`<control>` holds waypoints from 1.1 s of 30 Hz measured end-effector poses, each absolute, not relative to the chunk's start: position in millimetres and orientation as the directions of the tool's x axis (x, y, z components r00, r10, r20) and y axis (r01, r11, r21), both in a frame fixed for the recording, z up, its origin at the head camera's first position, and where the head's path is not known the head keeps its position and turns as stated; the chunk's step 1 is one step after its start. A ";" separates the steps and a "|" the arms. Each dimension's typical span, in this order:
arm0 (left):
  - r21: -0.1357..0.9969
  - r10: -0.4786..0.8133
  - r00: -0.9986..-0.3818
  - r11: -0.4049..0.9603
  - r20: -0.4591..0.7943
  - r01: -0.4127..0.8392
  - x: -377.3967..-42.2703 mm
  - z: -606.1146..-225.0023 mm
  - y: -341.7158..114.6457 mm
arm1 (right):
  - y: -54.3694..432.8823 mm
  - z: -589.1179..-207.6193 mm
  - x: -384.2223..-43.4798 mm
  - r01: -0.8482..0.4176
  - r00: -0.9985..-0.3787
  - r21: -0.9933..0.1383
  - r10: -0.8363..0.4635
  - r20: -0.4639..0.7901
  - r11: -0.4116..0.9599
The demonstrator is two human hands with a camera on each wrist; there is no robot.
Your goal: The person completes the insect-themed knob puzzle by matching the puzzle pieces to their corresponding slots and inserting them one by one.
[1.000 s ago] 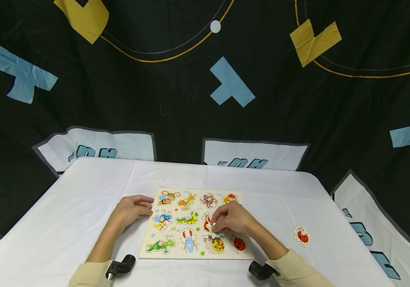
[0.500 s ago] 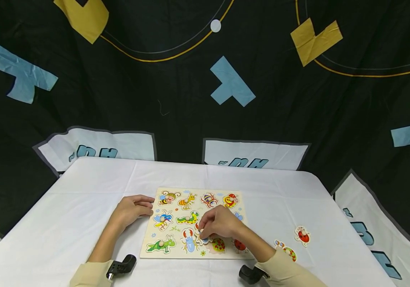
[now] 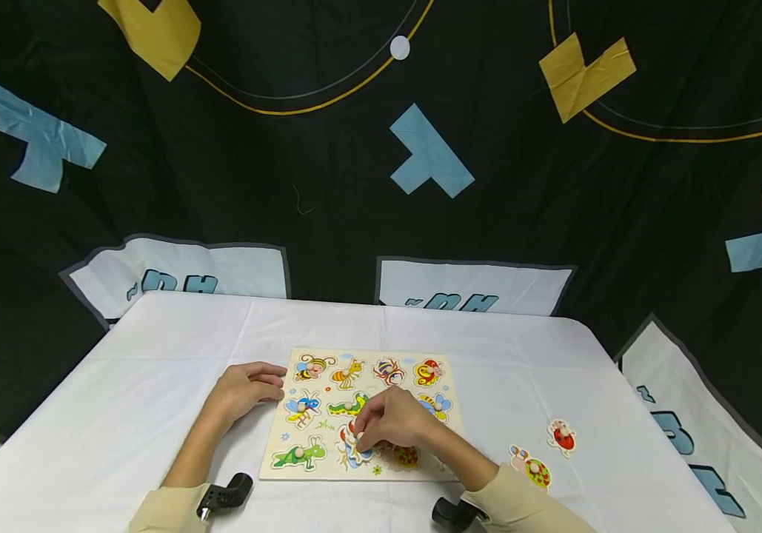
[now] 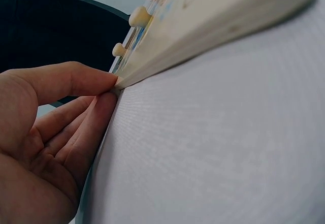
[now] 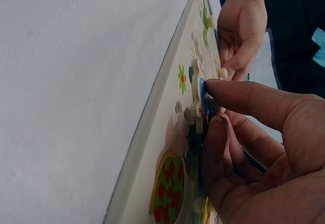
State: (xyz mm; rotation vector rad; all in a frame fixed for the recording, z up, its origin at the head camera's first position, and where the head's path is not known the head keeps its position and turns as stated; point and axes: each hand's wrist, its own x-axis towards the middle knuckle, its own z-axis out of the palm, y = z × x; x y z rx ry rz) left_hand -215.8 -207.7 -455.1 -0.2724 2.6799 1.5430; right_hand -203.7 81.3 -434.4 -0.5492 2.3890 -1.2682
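Note:
My right hand pinches a stag beetle puzzle piece, blue with red pincers, between thumb and fingers. The piece is over the matching printed beetle on the wooden peg puzzle board, tilted slightly against it in the right wrist view; the hand partly hides it. My left hand touches the board's left edge, its thumb and fingertips against the rim in the left wrist view. A snail piece and a ladybug piece lie on the white cloth right of the board.
Several knobbed insect pieces sit in the board, among them a grasshopper, a caterpillar and a spider. A white cloth covers the table. Behind it hangs a black curtain with blue and gold shapes.
My right hand has moved left across the board with the stag beetle piece, from the right-middle to the printed beetle. The snail piece has come into view from behind the sleeve. My left hand stays still.

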 end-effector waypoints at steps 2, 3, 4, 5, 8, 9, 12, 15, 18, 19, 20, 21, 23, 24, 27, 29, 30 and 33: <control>0.853 -0.134 -0.984 0.493 -0.118 -0.169 -215.7 -455.4 -207.9 | 79.1 -434.2 -202.8 -0.162 -0.850 -0.842 -0.507 -0.147 0.515; 0.852 -0.134 -0.984 0.495 -0.118 -0.170 -215.6 -455.5 -208.0 | 78.1 -434.0 -202.4 -0.165 -0.848 -0.842 -0.510 -0.145 0.514; 0.852 -0.134 -0.984 0.495 -0.118 -0.170 -215.7 -455.7 -207.8 | 77.4 -433.7 -201.7 -0.169 -0.847 -0.841 -0.512 -0.143 0.514; 0.852 -0.134 -0.984 0.495 -0.119 -0.170 -215.8 -455.8 -207.6 | 76.6 -433.6 -201.4 -0.174 -0.845 -0.839 -0.516 -0.141 0.515; 0.855 -0.134 -0.984 0.490 -0.120 -0.170 -216.2 -456.2 -207.2 | 74.9 -432.8 -199.5 -0.184 -0.840 -0.837 -0.525 -0.138 0.515; 0.855 -0.134 -0.984 0.490 -0.121 -0.172 -216.1 -456.3 -206.9 | 74.4 -432.7 -199.1 -0.187 -0.839 -0.836 -0.526 -0.137 0.517; 0.856 -0.132 -0.984 0.489 -0.118 -0.168 -216.3 -456.3 -206.9 | 73.2 -432.5 -198.0 -0.190 -0.839 -0.831 -0.527 -0.139 0.522; 0.852 -0.130 -0.985 0.496 -0.116 -0.166 -216.3 -456.1 -207.5 | 72.1 -432.9 -197.9 -0.188 -0.836 -0.832 -0.529 -0.143 0.522; 0.852 -0.132 -0.984 0.495 -0.119 -0.169 -216.4 -456.4 -208.2 | 70.8 -433.5 -197.7 -0.181 -0.833 -0.835 -0.532 -0.150 0.519; 0.853 -0.133 -0.984 0.493 -0.120 -0.171 -216.4 -456.6 -208.4 | 70.5 -433.8 -197.8 -0.180 -0.833 -0.835 -0.532 -0.152 0.520; 0.854 -0.133 -0.984 0.492 -0.120 -0.171 -216.6 -456.9 -208.6 | 70.1 -434.1 -197.6 -0.179 -0.834 -0.834 -0.531 -0.153 0.521; 0.854 -0.133 -0.984 0.492 -0.119 -0.170 -216.7 -457.1 -208.8 | 69.7 -434.3 -197.3 -0.178 -0.835 -0.834 -0.529 -0.153 0.522; 0.855 -0.131 -0.984 0.491 -0.118 -0.168 -217.0 -457.7 -208.9 | 69.5 -434.6 -197.0 -0.175 -0.836 -0.834 -0.526 -0.155 0.524; 0.854 -0.129 -0.985 0.493 -0.117 -0.166 -217.0 -458.0 -208.9 | 69.4 -434.7 -196.8 -0.174 -0.837 -0.834 -0.524 -0.155 0.524; 0.853 -0.130 -0.985 0.496 -0.113 -0.164 -217.0 -458.2 -209.1 | 69.1 -434.6 -196.4 -0.176 -0.837 -0.835 -0.526 -0.153 0.522; 0.853 -0.132 -0.985 0.495 -0.113 -0.165 -216.9 -458.0 -209.1 | 69.2 -434.9 -196.5 -0.181 -0.835 -0.835 -0.530 -0.148 0.519; 0.853 -0.133 -0.985 0.495 -0.113 -0.165 -216.7 -457.9 -209.0 | 69.3 -435.0 -196.5 -0.185 -0.834 -0.836 -0.532 -0.145 0.517; 0.855 -0.131 -0.985 0.492 -0.114 -0.165 -216.8 -457.4 -208.9 | 69.5 -435.8 -196.8 -0.191 -0.832 -0.837 -0.537 -0.139 0.513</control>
